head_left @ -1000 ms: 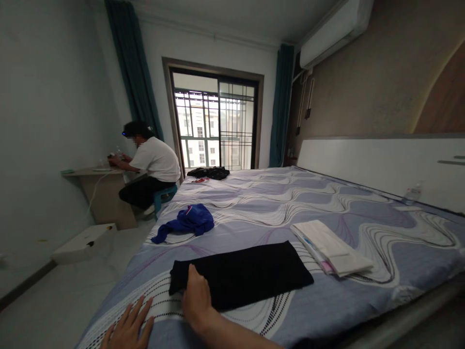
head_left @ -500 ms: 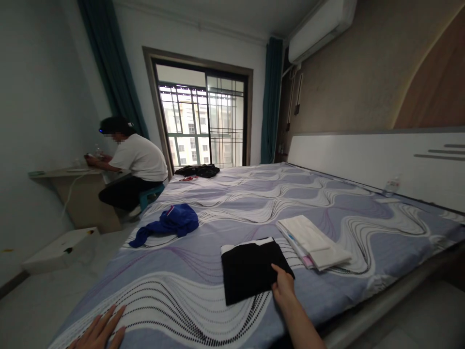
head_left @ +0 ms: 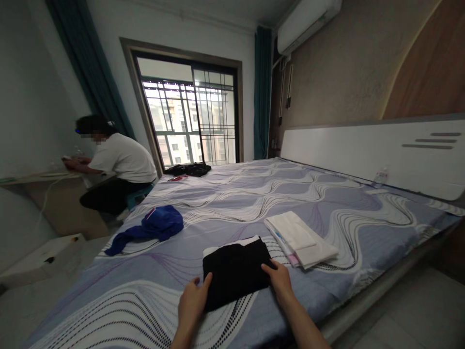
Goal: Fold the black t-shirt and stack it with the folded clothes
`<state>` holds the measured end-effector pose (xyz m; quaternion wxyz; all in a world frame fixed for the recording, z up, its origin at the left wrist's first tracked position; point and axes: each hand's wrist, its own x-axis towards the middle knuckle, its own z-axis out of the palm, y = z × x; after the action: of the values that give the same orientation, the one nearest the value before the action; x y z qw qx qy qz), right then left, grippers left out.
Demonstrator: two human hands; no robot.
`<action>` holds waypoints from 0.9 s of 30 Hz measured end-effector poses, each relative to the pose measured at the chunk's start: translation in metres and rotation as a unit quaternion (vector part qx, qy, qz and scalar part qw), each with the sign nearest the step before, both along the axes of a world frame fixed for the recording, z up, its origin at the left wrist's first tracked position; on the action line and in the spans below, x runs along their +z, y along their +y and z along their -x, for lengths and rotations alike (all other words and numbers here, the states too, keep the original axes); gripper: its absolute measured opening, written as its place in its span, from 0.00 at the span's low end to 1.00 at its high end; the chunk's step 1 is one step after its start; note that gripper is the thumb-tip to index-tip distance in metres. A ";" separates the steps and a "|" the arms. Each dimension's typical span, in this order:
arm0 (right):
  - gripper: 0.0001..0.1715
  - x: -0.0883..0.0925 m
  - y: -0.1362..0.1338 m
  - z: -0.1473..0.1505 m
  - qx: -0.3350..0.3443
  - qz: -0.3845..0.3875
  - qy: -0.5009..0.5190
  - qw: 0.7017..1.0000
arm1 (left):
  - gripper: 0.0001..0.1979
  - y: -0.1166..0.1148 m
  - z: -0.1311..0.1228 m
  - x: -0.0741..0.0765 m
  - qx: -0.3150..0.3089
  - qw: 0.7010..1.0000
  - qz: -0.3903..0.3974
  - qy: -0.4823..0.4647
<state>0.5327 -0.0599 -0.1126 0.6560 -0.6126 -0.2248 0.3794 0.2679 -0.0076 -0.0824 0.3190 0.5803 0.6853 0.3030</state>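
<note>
A folded black garment (head_left: 236,271) with a white strip along its far edge lies on the bed in front of me. At its left edge, my left hand (head_left: 193,299) grips it, thumb on top and the other fingers partly hidden. My right hand (head_left: 278,278) holds the right edge in the same way, thumb over the cloth. Just right of the garment sits a folded white cloth bundle (head_left: 300,240) with some pink and blue at its side. A crumpled blue garment (head_left: 154,228) rests farther off to the left.
The bed (head_left: 232,194) has a grey-purple, wave-patterned sheet. Black items (head_left: 189,168) lie at its far end, and a clear bottle (head_left: 380,177) stands near the headboard (head_left: 363,148). Another person (head_left: 119,160) sits at a desk (head_left: 65,194). A white box (head_left: 39,257) is on the floor.
My left hand has moved right, from flat on the sheet to the garment's left edge, and taken hold. My right hand stays on the right edge. The view has shifted slightly to the right.
</note>
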 end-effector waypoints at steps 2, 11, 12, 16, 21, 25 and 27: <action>0.27 0.000 -0.001 0.003 0.009 -0.002 -0.036 0.999 | 0.27 0.003 -0.009 0.006 -0.032 0.999 -0.021 0.010; 0.21 0.004 -0.001 0.074 0.152 0.061 -0.140 0.976 | 0.30 -0.028 0.087 0.010 0.058 0.992 -0.039 0.107; 0.21 0.006 0.000 0.080 0.151 0.066 -0.162 0.973 | 0.32 -0.032 0.090 0.008 0.076 0.989 -0.038 0.122; 0.23 0.018 0.001 0.092 0.132 0.066 -0.240 0.959 | 0.34 -0.035 0.078 -0.002 0.081 0.969 -0.154 0.176; 0.22 0.031 -0.013 0.084 0.128 0.029 -0.305 0.943 | 0.29 -0.034 0.054 -0.008 0.025 0.936 -0.254 0.242; 0.20 0.029 -0.025 0.069 0.118 0.033 -0.344 0.931 | 0.25 -0.039 0.041 -0.008 -0.048 0.919 -0.294 0.259; 0.20 0.030 -0.030 0.064 0.121 0.066 -0.366 0.920 | 0.25 -0.040 0.034 -0.008 -0.107 0.909 -0.284 0.287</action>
<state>0.4691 -0.0900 -0.0831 0.4350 -0.7189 -0.4959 0.2190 0.2335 -0.0477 -0.0901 -0.0393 0.7779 0.5661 0.2698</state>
